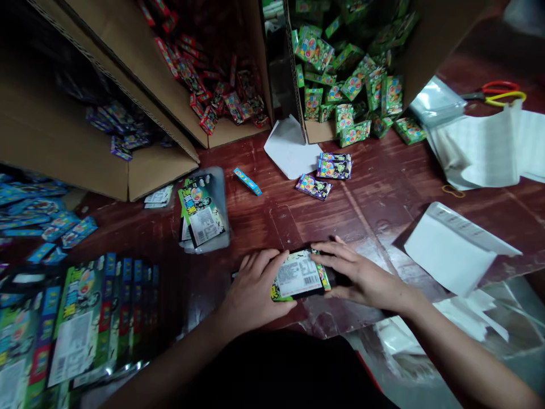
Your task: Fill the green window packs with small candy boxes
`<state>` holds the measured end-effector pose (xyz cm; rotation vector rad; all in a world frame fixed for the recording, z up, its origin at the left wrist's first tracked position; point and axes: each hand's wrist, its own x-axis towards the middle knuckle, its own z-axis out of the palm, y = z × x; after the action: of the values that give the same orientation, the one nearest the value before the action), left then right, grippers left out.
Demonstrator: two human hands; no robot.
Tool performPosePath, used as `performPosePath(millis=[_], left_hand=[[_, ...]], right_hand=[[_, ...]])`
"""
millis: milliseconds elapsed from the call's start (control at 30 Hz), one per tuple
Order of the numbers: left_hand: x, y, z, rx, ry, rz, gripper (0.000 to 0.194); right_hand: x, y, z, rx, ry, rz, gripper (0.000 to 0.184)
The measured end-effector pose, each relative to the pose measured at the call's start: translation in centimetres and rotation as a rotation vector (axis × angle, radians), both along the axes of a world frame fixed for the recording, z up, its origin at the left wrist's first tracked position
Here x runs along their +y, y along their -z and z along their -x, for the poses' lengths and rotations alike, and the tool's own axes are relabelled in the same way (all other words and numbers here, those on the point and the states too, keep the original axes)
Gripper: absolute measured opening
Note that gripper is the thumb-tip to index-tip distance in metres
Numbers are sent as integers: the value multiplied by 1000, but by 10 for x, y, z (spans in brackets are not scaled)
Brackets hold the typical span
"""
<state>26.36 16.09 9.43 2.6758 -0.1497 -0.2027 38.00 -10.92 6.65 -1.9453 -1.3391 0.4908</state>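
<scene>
Holding the flat pack [299, 275] between my two hands, I have it close to the front edge of the desk [272, 221], just before my body. Its long axis runs from left to right, and the right end is turned slightly away from me. The face with the white label [298, 275] looks upward, and the barcode lies at the lower right of this label. My left hand [255, 284] covers the left end, with the thumb along the near side. My right hand [357, 275] curves its fingers over the right end, where a narrow coloured side shows. The pack is rectangular, black and green. The desk has a reddish-brown, glossy surface with a wood-like grain. Behind stand cartons [157, 176] of corrugated cardboard, which contain small printed boxes [313, 102]. At right lies a folded white paper [447, 250], smooth and creased.
</scene>
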Motion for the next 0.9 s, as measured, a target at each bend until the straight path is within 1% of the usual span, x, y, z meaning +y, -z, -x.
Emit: performPosePath(millis=[33,67,100,133,167,200,233,267,300,367,400,467,533,600,667,733,800,867,900], left_hand=[[-3,0,-1,-7,-39,15,87],[-7,-1,-2,-13,-103,34,89],[-11,-2,-4,-16,-181,60,91],[-16,-3,-5,-13,-260,99,96],[-20,-4,-7,-3,-324,150,102],[-24,-4,-9,8,-368,213,107],[-27,-4,-10,23,-389,282,110],[-28,-3,-12,35,-402,358,106],[-29,-2,-14,50,-413,445,97],[-25,2,-17,93,-424,639,76],[-22,4,-19,118,-418,732,68],[-14,7,-21,170,-372,869,62],[-6,7,-22,209,-322,915,60],[3,6,-22,231,-302,923,56],[10,4,-21,244,-295,939,52],[16,2,-22,255,-292,962,45],[20,0,-24,241,-308,956,31],[21,-1,-28,185,-343,922,19],[20,-2,-29,159,-365,908,16]], right_hand=[[1,-1,1,28,28,-11,84],[4,-2,2,54,89,-34,91],[8,-3,5,94,175,-66,95],[12,-3,8,157,269,-106,94],[18,-3,11,241,358,-153,87],[23,-1,15,336,431,-201,76],[29,0,17,431,480,-245,65],[34,2,19,514,508,-281,56],[38,4,20,576,520,-307,51],[42,7,18,628,512,-329,48],[42,8,16,640,503,-324,47],[41,8,13,651,489,-293,43],[42,7,13,646,471,-241,37],[45,7,18,628,466,-213,40],[51,7,27,638,528,-277,48],[57,7,37,678,628,-369,51],[62,5,44,720,677,-371,43],[64,2,44,714,666,-309,35],[65,0,43,687,654,-294,31]])
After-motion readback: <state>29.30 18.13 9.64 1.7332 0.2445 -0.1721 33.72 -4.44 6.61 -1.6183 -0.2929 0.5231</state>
